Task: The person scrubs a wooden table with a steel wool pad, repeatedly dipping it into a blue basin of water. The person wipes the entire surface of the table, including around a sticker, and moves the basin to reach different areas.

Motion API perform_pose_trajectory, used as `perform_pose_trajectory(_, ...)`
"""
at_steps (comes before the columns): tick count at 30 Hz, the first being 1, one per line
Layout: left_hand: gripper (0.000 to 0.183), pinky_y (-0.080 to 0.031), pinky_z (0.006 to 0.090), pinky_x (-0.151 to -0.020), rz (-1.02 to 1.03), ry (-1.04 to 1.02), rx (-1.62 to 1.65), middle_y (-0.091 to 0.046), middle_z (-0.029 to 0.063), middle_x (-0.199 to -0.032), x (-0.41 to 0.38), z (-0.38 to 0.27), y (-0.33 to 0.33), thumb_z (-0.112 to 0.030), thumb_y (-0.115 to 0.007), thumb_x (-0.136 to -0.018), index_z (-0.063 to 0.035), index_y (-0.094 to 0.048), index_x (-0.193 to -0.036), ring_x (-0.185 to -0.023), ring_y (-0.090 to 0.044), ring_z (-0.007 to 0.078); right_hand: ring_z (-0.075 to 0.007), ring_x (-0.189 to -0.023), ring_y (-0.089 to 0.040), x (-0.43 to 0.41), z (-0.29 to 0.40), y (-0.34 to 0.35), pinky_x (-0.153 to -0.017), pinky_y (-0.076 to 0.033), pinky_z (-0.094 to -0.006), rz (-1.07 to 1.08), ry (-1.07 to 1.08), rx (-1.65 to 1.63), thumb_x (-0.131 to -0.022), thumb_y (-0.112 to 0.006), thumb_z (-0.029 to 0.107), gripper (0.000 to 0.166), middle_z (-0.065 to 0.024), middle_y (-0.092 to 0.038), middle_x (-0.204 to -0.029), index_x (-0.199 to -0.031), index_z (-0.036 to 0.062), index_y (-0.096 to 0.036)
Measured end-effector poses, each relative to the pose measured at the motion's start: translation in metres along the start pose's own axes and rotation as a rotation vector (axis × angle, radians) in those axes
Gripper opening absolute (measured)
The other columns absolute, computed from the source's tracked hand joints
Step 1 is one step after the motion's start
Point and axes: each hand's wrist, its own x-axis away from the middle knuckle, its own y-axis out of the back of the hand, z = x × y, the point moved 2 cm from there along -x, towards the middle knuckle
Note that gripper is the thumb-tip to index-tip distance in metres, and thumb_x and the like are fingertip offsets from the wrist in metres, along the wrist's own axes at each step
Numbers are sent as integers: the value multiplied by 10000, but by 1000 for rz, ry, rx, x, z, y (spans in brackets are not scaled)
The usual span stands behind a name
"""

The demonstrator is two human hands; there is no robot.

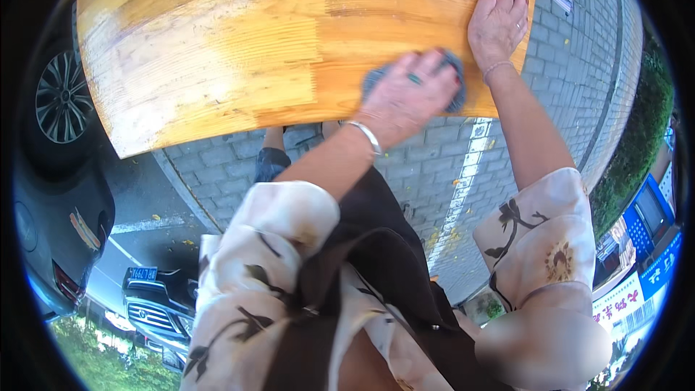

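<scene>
My left hand (410, 92), blurred, lies palm down over a bunched grey-blue cloth (455, 89) and presses it on the wooden tabletop (244, 54) close to the near edge. A silver bangle circles that wrist, and a green ring is on a finger. My right hand (498, 27) rests flat on the wood beside the right edge, its fingers forward and slightly apart, with nothing held. It wears a ring and a thin bracelet. The tabletop is glossy orange-brown with pale glare, and the cloth is partly hidden beneath my left hand.
Grey paving (434, 168) with a white line (459, 190) lies below the table. Dark cars (59, 217) stand at the left, one wheel (64, 96) close to the table. A leg (274, 139) shows under the near edge. A hedge (632, 136) borders the right.
</scene>
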Motion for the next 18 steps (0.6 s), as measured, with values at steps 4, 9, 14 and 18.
perform_pose_trajectory(4,469,-404,494,-1092,-169,416,-169,-577,107,-1328,83,103,56,-121,-724,-827,-174,-660,-1288,-1290,-496,396,-397,-1467,-266,10,-7,5,-1207,-165,-537,45,-72,-8,-1005,-413,375,587,-209,-352,-1546,-1479,29,-407)
perform_pose_trajectory(9,391,-369,553,-1123,-342,813,-544,-531,243,-1371,215,238,128,-160,-600,-972,-72,-609,-1354,-1304,-443,454,-395,-1457,-278,7,2,1,-1206,-174,-533,18,-59,8,-1004,-414,362,582,-200,-356,-1534,-1480,28,-400)
perform_pose_trajectory(14,392,-327,547,-1164,-168,512,-212,-593,129,-1364,86,120,74,-167,-592,-969,-109,-594,-1356,-1344,-467,346,-393,-1392,-382,2,7,7,-1140,-299,-525,14,46,36,-993,-448,320,520,-187,-470,-1455,-1430,37,-460)
perform_pose_trajectory(18,444,-256,621,-1158,-141,316,-41,-555,137,-1398,68,50,27,-198,-623,-946,-140,-571,-1384,-1386,-406,388,-361,-1401,-394,2,-26,4,-1150,-312,-469,-5,76,121,-1028,-414,309,497,-187,-444,-1511,-1437,34,-483)
